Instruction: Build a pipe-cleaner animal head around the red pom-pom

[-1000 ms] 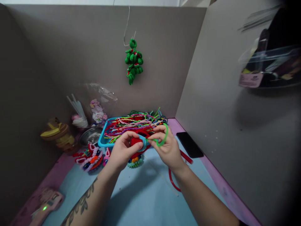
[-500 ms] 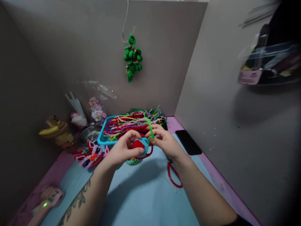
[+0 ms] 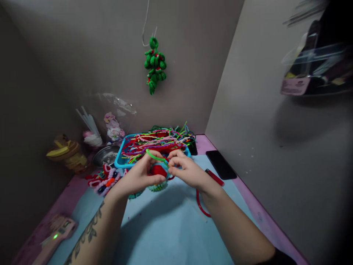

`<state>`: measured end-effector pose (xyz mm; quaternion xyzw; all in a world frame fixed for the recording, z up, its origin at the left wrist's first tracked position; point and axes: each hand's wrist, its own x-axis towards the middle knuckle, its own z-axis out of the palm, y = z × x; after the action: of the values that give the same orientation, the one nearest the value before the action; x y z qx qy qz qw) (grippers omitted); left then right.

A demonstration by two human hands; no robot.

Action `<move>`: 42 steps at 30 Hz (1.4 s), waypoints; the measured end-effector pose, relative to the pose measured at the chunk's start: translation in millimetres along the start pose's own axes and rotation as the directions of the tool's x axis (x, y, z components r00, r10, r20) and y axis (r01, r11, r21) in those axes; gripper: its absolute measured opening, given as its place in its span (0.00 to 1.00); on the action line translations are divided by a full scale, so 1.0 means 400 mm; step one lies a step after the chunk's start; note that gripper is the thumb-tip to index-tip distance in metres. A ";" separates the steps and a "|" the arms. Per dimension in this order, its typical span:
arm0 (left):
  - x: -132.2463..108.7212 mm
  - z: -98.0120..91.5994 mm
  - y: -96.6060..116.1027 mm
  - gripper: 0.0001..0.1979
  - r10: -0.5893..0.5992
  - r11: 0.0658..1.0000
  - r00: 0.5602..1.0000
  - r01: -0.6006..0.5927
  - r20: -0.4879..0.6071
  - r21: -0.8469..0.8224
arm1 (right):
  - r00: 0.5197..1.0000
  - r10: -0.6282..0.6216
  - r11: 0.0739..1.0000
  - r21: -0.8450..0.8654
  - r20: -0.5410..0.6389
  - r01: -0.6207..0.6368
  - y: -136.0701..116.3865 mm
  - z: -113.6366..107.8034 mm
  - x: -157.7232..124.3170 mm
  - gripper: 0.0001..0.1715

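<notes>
My left hand is closed round a small rounded red and light-blue yarn piece, its thumb pressed along the near side. A bright green yarn strand arcs over the left fingers and runs down to the blue edge of the piece. At that edge, my right hand has its fingertips bent together in a pinch; what lies between them is hidden. Dark red yarn shows by the right fingertips. Just below the hands sits a pale green beaded-looking yarn item.
Behind the hands stands a blue basket heaped with colourful yarn strands. On the left are a yarn animal head, a metal bowl and a pink device. Red-handled scissors, a red pen-like stick and a phone lie right.
The green strand has swung from the right fingers over to the left, across my left hand. My right hand has come down closer to the yarn piece, uncovering the red stick.
</notes>
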<state>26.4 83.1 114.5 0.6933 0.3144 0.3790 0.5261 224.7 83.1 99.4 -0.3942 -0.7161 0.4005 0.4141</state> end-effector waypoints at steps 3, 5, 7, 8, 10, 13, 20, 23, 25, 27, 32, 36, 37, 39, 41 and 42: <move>0.012 -0.005 0.007 0.23 0.071 0.997 0.983 -0.074 -0.168 -0.014 | 0.979 0.026 0.993 0.117 -0.202 -0.002 0.020 0.008 0.011 0.12; 0.019 -0.006 0.007 0.20 0.069 0.997 0.943 -0.072 -0.324 0.003 | 0.932 0.053 0.978 0.206 -0.359 0.023 0.040 0.015 0.022 0.15; 0.025 -0.008 0.002 0.16 0.039 0.999 0.903 -0.028 -0.428 0.034 | 0.904 0.112 0.948 0.318 -0.412 0.027 0.059 0.020 0.032 0.19; 0.027 -0.008 -0.002 0.15 0.016 0.999 0.898 0.003 -0.441 0.041 | 0.901 0.145 0.929 0.369 -0.409 0.018 0.066 0.023 0.036 0.20; 0.029 -0.006 -0.007 0.16 -0.057 0.998 0.915 0.063 -0.398 0.002 | 0.906 0.217 0.882 0.472 -0.363 -0.022 0.075 0.026 0.041 0.20; 0.028 0.005 -0.005 0.22 -0.149 0.985 0.936 0.113 -0.320 -0.130 | 0.906 0.275 0.832 0.551 -0.321 -0.058 0.080 0.029 0.043 0.19; 0.027 0.030 0.004 0.30 -0.233 0.928 0.934 0.129 -0.273 -0.349 | 0.888 0.108 0.933 0.355 -0.448 0.065 0.073 0.041 0.044 0.18; 0.031 0.039 -0.002 0.30 -0.263 0.904 0.901 0.105 -0.345 -0.414 | 0.913 0.048 0.963 0.263 -0.406 0.066 0.067 0.049 0.040 0.15; 0.034 0.045 -0.006 0.30 -0.273 0.892 0.878 0.079 -0.392 -0.444 | 0.932 0.026 0.975 0.217 -0.362 0.057 0.064 0.055 0.036 0.12; 0.036 0.050 -0.009 0.32 -0.278 0.889 0.865 0.066 -0.419 -0.454 | 0.944 0.020 0.981 0.190 -0.331 0.046 0.064 0.059 0.034 0.11; 0.039 0.052 -0.006 0.33 -0.256 0.902 0.853 0.042 -0.455 -0.429 | 0.904 0.029 0.991 0.132 -0.427 0.031 0.052 0.048 0.026 0.08; 0.041 0.054 -0.006 0.32 -0.247 0.898 0.864 0.034 -0.439 -0.439 | 0.889 -0.035 0.998 0.032 -0.456 0.056 0.026 0.034 0.016 0.05; 0.041 0.055 -0.007 0.32 -0.245 0.897 0.867 0.032 -0.434 -0.441 | 0.887 -0.050 0.998 0.009 -0.458 0.061 0.021 0.032 0.015 0.04; 0.041 0.056 -0.010 0.32 -0.246 0.893 0.873 0.035 -0.421 -0.449 | 0.878 -0.064 0.998 -0.014 -0.474 0.065 0.018 0.031 0.015 0.04; 0.041 0.057 -0.012 0.32 -0.249 0.889 0.878 0.040 -0.408 -0.456 | 0.869 -0.043 0.998 0.013 -0.493 0.056 0.024 0.028 0.018 0.05; 0.041 0.057 -0.012 0.32 -0.251 0.888 0.881 0.045 -0.401 -0.458 | 0.868 -0.018 0.997 0.055 -0.496 0.051 0.028 0.025 0.020 0.05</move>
<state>54.1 86.8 109.3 0.4245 0.3881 0.5469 0.6084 215.6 91.9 88.1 -0.4569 -0.5793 0.3021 0.6037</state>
